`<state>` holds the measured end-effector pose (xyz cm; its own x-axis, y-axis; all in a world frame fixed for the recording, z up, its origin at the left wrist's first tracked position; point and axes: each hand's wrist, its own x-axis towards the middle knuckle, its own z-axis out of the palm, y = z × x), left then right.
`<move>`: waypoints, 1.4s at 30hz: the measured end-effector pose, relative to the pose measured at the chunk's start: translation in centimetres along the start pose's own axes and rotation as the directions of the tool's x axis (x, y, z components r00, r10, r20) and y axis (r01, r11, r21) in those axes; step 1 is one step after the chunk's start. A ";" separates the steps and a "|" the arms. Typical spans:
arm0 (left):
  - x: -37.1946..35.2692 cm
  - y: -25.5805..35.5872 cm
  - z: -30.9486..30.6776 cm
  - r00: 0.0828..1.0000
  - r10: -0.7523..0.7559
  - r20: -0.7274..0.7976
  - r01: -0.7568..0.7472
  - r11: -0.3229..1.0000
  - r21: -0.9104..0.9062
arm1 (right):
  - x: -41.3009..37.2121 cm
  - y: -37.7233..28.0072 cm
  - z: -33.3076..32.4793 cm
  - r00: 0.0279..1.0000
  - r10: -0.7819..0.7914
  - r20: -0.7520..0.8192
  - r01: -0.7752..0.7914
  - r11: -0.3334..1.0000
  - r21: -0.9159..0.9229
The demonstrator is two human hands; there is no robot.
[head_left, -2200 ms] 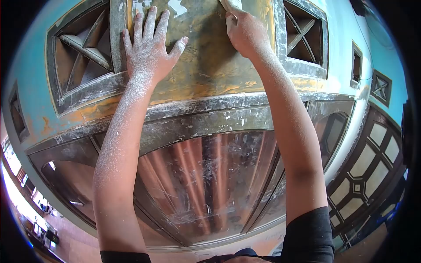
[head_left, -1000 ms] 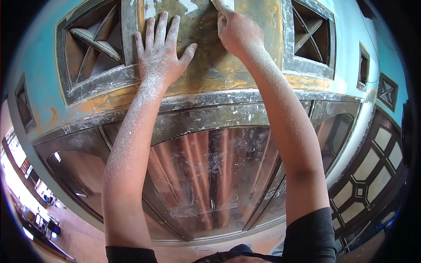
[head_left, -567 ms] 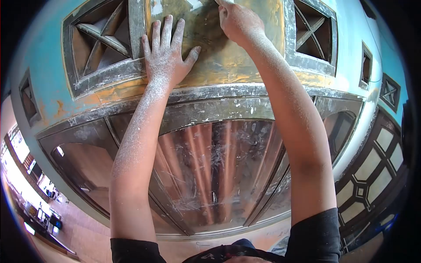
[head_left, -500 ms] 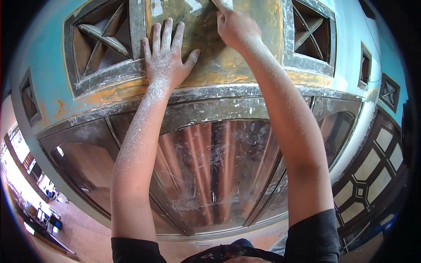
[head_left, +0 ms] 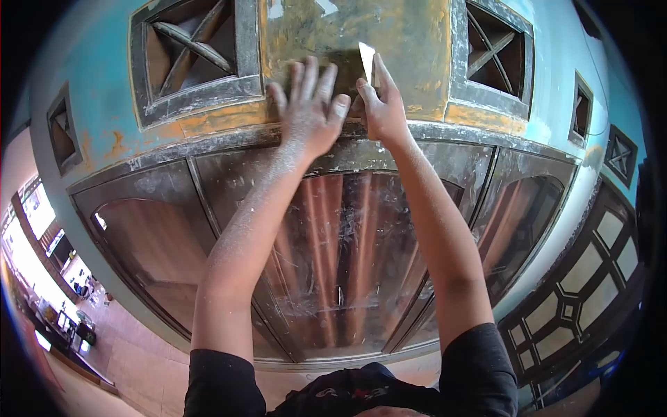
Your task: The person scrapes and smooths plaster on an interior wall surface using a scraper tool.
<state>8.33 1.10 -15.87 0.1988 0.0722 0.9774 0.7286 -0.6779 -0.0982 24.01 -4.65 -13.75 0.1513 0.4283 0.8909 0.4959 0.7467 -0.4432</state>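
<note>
A brownish-yellow wall panel (head_left: 417,55), patchy with white marks at its top, fills the upper middle of the view. My left hand (head_left: 309,108), dusted with white powder, is in front of its lower part, fingers spread and slightly blurred; whether it touches the panel is unclear. Just to the right, my right hand (head_left: 383,104) holds a thin white, pointed piece (head_left: 367,61) between thumb and fingers, its tip upward. The hands are close together but apart. White dust also covers my left forearm.
Crossed-bar vents (head_left: 187,48) flank the panel. Below runs a worn wooden frame (head_left: 431,130) over glass panes with reddish curtains (head_left: 326,257). A dark lattice door (head_left: 583,299) stands at the right. Cluttered items (head_left: 76,330) lie at the lower left.
My left hand has moved right and down. My right hand has come lower, its grip turned so the white piece points up. The view has shifted slightly.
</note>
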 end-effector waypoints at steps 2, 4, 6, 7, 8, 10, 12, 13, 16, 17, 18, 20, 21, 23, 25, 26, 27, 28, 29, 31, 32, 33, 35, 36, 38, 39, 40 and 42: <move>-0.3 2.9 -0.9 0.993 0.042 0.107 -0.018 0.975 -0.220 | 0.4 2.3 1.9 0.964 -0.236 -0.123 0.259 0.938 0.231; -0.6 4.4 -1.0 0.987 0.071 0.145 -0.016 0.937 -0.350 | -0.4 0.9 1.7 0.990 -0.114 -0.080 0.135 0.926 0.353; -0.2 5.3 -1.5 0.987 0.123 0.106 -0.041 0.822 -0.568 | -0.4 -0.4 1.6 0.988 -0.114 -0.104 0.143 0.932 0.333; -0.1 5.5 -2.1 0.987 0.125 0.105 -0.044 0.823 -0.566 | -0.5 -1.1 1.7 0.986 -0.097 -0.138 0.141 0.924 0.355; 0.0 5.6 -2.7 0.982 0.111 0.155 0.014 0.769 -0.639 | -0.5 -1.8 1.9 0.982 -0.079 -0.171 0.140 0.914 0.380; -0.1 5.6 -3.4 0.969 0.112 0.222 0.073 0.727 -0.683 | 0.0 -2.0 2.2 0.967 -0.062 -0.249 0.149 0.927 0.345; 0.0 5.5 -4.5 0.965 0.108 0.241 0.086 0.734 -0.674 | 0.6 -2.1 2.8 0.935 -0.062 -0.349 0.168 0.945 0.282; 0.1 5.4 -5.1 0.960 0.106 0.258 0.098 0.737 -0.669 | 0.7 -2.0 3.2 0.937 -0.066 -0.343 0.171 0.943 0.285; 0.7 4.3 -5.8 0.970 0.078 0.231 0.057 0.849 -0.526 | 1.8 -2.1 4.2 0.933 -0.049 -0.356 0.211 0.877 0.432; 1.0 3.9 -6.0 0.971 0.077 0.226 0.053 0.853 -0.518 | 2.1 -2.1 4.2 0.953 -0.103 -0.285 0.205 0.911 0.358; 1.2 3.7 -6.3 0.967 0.043 0.251 0.067 0.908 -0.414 | 2.3 -2.0 4.2 0.967 -0.146 -0.209 0.202 0.939 0.279; 1.4 3.3 -7.0 0.950 -0.021 0.312 0.112 0.955 -0.275 | 3.6 -1.8 3.4 0.955 -0.265 -0.131 0.290 0.924 0.250; 1.5 3.2 -7.1 0.949 -0.022 0.315 0.113 0.955 -0.273 | 4.1 -1.9 2.7 0.925 -0.376 -0.050 0.378 0.899 0.223; 2.1 2.8 -7.2 0.979 0.060 0.193 -0.008 0.966 -0.257 | 5.0 -2.2 1.2 0.912 -0.410 -0.008 0.407 0.901 0.149; 3.1 2.3 -7.8 0.983 0.100 0.154 -0.062 0.970 -0.234 | 5.9 -2.6 -0.4 0.890 -0.453 -0.040 0.448 0.889 -0.096; 3.7 2.2 -8.2 0.973 0.038 0.226 -0.015 0.994 -0.104 | 6.2 -2.9 -2.2 0.920 -0.383 0.086 0.393 0.896 -0.209; 4.3 2.0 -8.4 0.956 -0.033 0.291 0.025 0.999 0.030 | 7.3 -2.5 -3.3 0.892 -0.429 0.143 0.450 0.812 -0.372; 4.9 1.5 -8.5 0.968 -0.010 0.250 -0.008 0.997 0.071 | 8.0 -2.1 -4.3 0.866 -0.479 0.144 0.479 0.712 -0.513; 5.5 1.0 -8.5 0.974 -0.017 0.226 -0.018 0.988 0.150 | 8.7 -1.8 -5.3 0.837 -0.526 0.153 0.489 0.591 -0.642; 7.4 0.6 -8.9 0.970 -0.080 0.229 0.020 0.967 0.253 | 9.8 -1.6 -7.8 0.793 -0.597 0.122 0.448 0.436 -0.781; 8.2 0.5 -9.2 0.965 -0.108 0.240 0.034 0.956 0.293 | 10.9 -0.8 -8.9 0.758 -0.649 0.070 0.422 0.406 -0.810; 9.0 0.3 -9.3 0.965 -0.109 0.238 0.035 0.955 0.295 | 11.5 0.2 -9.9 0.766 -0.642 0.011 0.386 0.446 -0.808; 10.9 -0.2 -9.3 0.956 -0.141 0.256 0.062 0.953 0.296 | 11.7 2.9 -10.7 0.760 -0.649 -0.011 0.318 0.387 -0.865; 12.0 -0.2 -9.2 0.960 -0.136 0.246 0.047 0.940 0.337 | 11.1 2.7 -10.4 0.789 -0.613 0.027 0.307 0.356 -0.883; 14.4 0.7 -9.3 0.963 -0.122 0.241 0.022 0.925 0.380 | 10.2 2.2 -9.9 0.818 -0.574 0.047 0.287 0.336 -0.897; 15.5 1.1 -8.9 0.961 -0.107 0.253 -0.008 0.910 0.414 | 10.2 2.3 -9.9 0.817 -0.575 0.040 0.285 0.342 -0.896; 16.7 1.3 -8.3 0.969 -0.085 0.231 -0.024 0.903 0.430 | 10.2 2.3 -10.0 0.816 -0.576 0.038 0.291 0.354 -0.889; 18.6 1.8 -7.3 0.968 -0.076 0.240 -0.035 0.903 0.429 | 10.1 2.4 -10.2 0.807 -0.590 0.032 0.298 0.359 -0.884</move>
<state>8.54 -4.07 3.51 0.2938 0.2971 0.9085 0.9319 -0.3004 -0.2032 35.49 -3.73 -4.82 -0.1980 -0.0785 0.9770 0.9795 -0.0541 0.1942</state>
